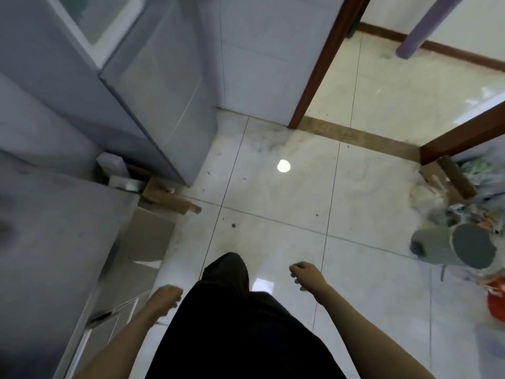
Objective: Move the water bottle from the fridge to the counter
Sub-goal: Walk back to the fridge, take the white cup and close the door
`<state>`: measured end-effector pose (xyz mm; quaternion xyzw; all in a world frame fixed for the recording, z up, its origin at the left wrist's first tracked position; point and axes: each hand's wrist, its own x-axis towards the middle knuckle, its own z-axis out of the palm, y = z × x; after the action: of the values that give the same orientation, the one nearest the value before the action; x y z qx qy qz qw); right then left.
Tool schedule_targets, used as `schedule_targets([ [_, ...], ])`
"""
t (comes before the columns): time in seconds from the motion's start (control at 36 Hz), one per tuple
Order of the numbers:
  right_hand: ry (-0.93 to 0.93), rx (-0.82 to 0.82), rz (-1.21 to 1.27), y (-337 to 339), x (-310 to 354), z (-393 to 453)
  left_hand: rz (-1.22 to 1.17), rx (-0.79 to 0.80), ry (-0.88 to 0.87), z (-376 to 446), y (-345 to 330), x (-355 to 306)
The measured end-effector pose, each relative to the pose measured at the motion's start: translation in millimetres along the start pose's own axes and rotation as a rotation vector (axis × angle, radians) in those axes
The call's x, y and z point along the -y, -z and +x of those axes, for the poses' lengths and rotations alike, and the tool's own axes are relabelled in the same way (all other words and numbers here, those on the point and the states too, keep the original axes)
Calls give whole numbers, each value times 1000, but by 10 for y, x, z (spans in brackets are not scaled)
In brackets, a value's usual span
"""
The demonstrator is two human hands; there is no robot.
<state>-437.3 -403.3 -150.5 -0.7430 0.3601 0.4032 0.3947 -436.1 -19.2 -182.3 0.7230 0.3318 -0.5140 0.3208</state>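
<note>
Tiled floor (273,203) under you, your left hand (166,296) and right hand (304,274) loosely curled, fingers (295,270) holding nothing, closed grey fridge (153,83) ahead-left, worktop (54,228) beside it, water bottle out of sight.

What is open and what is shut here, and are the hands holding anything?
Fridge: doors shut.
Counter: no bottle on the part that shows.
Cupboard under the counter: shut.
Left hand: empty, fingers loosely curled.
Right hand: empty, fingers loosely curled.
Doorway: open.
Grey bin: on the floor; too blurry to tell if it has a lid.
Water bottle: not in view.
</note>
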Motion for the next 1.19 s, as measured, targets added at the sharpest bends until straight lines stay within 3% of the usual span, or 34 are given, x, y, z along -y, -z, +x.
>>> schedule_targets([
  [0.14, 147, -28, 52, 655, 1145, 574, -44, 35, 167, 478, 281, -392],
  [0.28, 147, -65, 14, 1184, 1849, 1197, -75, 23, 133, 858, 595, -1536],
  [0.44, 68, -2, -157, 1822, 2151, 1513, -96, -36, -70, 820, 883, -3483],
  [0.64, -6, 5, -60, 2730, 2681, 2079, 60, -89, -541, 565, 1044, -5671],
  [0.69, 83, -45, -14, 3112, 3098, 2285, 79, -160, -660, 395, 1112, -6245],
  [0.78, 360, -218, 47, 3836, 4062, 2441, 56, -341, -834, 35, 1236, -7089],
  [0.86, 677, -351, 203, 4640, 5259, 2287, -2, -567, -1078, -422, 1349, -7873],
  [0.94, 923, -453, 314, 5367, 6358, 1919, 112, -780, -1252, -798, 1435, -8505],
  [1.08, 1162, -481, 482, 6064, 7525, 1446, 369, -991, -1065, -834, 1474, -9088],
  [1.19, 1232, -401, 568, 6166, 7872, 1357, 450, -930, -878, -697, 1432, -9174],
])
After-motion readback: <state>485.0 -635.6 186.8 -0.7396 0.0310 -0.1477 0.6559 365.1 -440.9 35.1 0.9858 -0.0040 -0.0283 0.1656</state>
